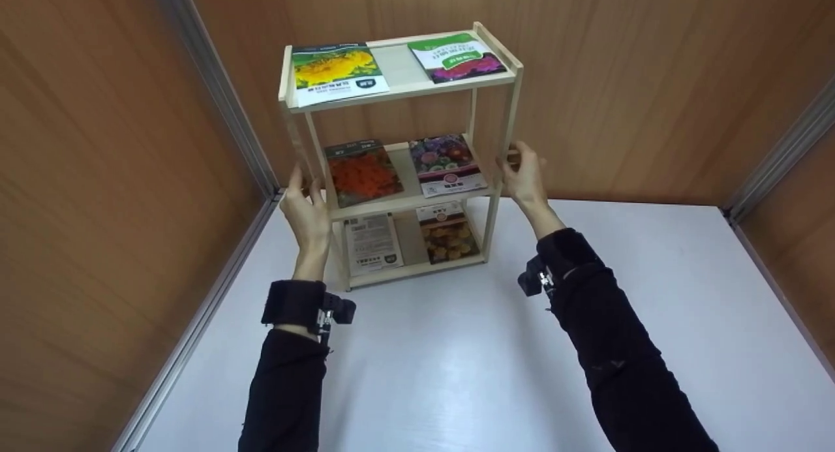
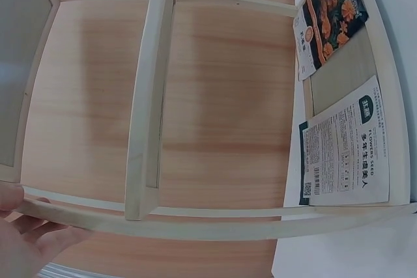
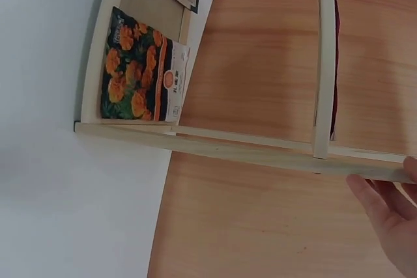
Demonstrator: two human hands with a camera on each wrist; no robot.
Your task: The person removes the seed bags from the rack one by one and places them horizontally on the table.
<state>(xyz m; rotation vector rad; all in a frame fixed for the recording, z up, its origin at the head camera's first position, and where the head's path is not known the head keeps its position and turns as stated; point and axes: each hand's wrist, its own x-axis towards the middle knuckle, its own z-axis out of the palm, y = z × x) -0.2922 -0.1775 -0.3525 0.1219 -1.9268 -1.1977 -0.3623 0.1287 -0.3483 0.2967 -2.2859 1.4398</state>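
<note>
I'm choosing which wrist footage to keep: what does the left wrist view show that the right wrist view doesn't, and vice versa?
Only the left wrist view: the left hand's grip on a wooden post, and legible words, "FLOWERS SEED", on the white packet.

Only the right wrist view: the right hand's grip on the opposite post.

Both: the orange-flowered packet, the middle shelf, and the white packet, which the right wrist view cuts off at the top.

Black sleeves (image 1: 285, 387), black wrist straps (image 1: 293, 302)
</note>
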